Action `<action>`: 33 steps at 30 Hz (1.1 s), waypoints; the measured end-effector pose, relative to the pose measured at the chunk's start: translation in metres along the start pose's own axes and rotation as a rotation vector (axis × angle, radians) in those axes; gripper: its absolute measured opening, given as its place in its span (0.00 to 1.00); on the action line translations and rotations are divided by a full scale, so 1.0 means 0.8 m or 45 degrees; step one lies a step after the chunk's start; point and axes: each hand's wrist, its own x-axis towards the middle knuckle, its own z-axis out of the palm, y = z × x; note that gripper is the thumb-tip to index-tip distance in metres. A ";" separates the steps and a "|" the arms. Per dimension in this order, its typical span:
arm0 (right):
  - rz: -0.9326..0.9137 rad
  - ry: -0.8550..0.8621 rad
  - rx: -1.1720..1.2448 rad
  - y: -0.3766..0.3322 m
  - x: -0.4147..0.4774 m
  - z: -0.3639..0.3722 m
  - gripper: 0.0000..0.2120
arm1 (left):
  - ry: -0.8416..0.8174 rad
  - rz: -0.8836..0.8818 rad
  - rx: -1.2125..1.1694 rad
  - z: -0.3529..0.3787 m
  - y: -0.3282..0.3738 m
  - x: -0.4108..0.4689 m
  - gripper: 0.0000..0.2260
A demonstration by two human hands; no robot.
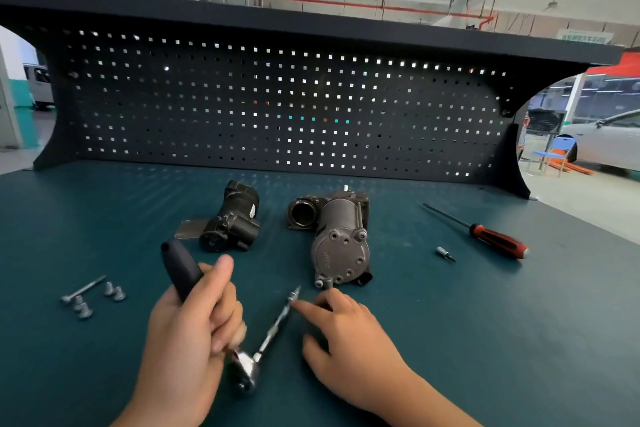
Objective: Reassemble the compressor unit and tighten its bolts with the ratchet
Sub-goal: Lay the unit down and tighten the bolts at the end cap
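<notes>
1. Left hand (pixel 194 329): we see its grip clamped on the ratchet (pixel 246 370). Fingers and thumb wrap round the black handle (pixel 180 270), which rises out of the fist toward the far left. The chrome head sits low below the fist, and we cannot tell whether it touches the desk (pixel 485 340).
2. Extension bar (pixel 277 326): it is seated in the ratchet head and slants up to the right. Its free end lies just in front of the grey compressor body (pixel 339 246).
3. Right hand (pixel 353 350): its grip is apart and holds nothing. The index finger is stretched out with its tip at the free end of the extension bar, and the other fingers are loosely curled. We cannot tell whether the fingertip actually touches the bar.
4. Grey compressor body: it lies on the desk at centre with its round end plate turned toward us. An open round port shows at its far left.
5. Black compressor part (pixel 235 222): it lies on the desk to the left of the grey body and apart from it.
6. Bolts (pixel 91 298): one long bolt and several short ones lie loose in a group at the left of the desk, well apart from both hands.
7. Red-handled screwdriver (pixel 498 241): it lies at the right of the desk. A small bit (pixel 445 254) lies between it and the grey body.
8. Pegboard (pixel 277 107): this dark, perforated panel stands along the back of the desk.
</notes>
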 end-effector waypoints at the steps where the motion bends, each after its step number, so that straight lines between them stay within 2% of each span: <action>1: 0.020 0.038 0.035 0.003 0.000 -0.003 0.23 | -0.093 0.063 0.147 -0.005 0.004 0.001 0.17; 3: 0.095 0.168 0.127 0.010 0.000 -0.009 0.20 | -0.316 0.221 0.557 -0.018 0.011 0.007 0.15; 6: 0.159 0.426 0.156 0.020 0.006 -0.025 0.10 | -0.709 0.449 1.266 -0.049 0.021 0.031 0.13; 8: 0.183 0.666 0.103 0.038 0.015 -0.040 0.05 | -0.952 0.500 1.756 -0.065 0.024 0.049 0.17; 10: 0.292 0.764 0.142 0.058 0.028 -0.057 0.07 | -0.996 0.482 2.008 -0.077 0.025 0.065 0.20; 13: 0.337 0.651 0.212 0.083 0.048 -0.068 0.12 | -1.036 0.397 2.065 -0.083 0.018 0.076 0.20; 15: 0.265 0.617 0.226 0.089 0.054 -0.065 0.09 | -1.058 0.426 2.124 -0.085 0.015 0.076 0.21; 18: 0.212 0.639 0.262 0.095 0.053 -0.055 0.08 | -0.934 0.501 2.194 -0.088 0.016 0.075 0.22; 20: 0.210 0.621 0.282 0.098 0.053 -0.051 0.10 | -0.979 0.646 2.257 -0.087 0.016 0.077 0.19; 23: 0.212 0.657 0.325 0.099 0.059 -0.049 0.06 | -1.034 0.834 2.282 -0.081 0.015 0.074 0.15; 27: 0.296 0.555 0.448 0.097 0.070 -0.056 0.03 | -1.137 0.689 2.267 -0.080 0.018 0.072 0.11; 29: 0.365 0.487 0.450 0.095 0.075 -0.055 0.06 | -1.188 0.580 2.246 -0.078 0.023 0.076 0.10; 31: 0.425 0.420 0.458 0.093 0.078 -0.047 0.10 | -1.043 0.533 2.126 -0.075 0.018 0.085 0.15; 33: 0.484 0.337 0.524 0.092 0.077 -0.037 0.17 | -0.935 0.327 2.049 -0.067 0.003 0.090 0.20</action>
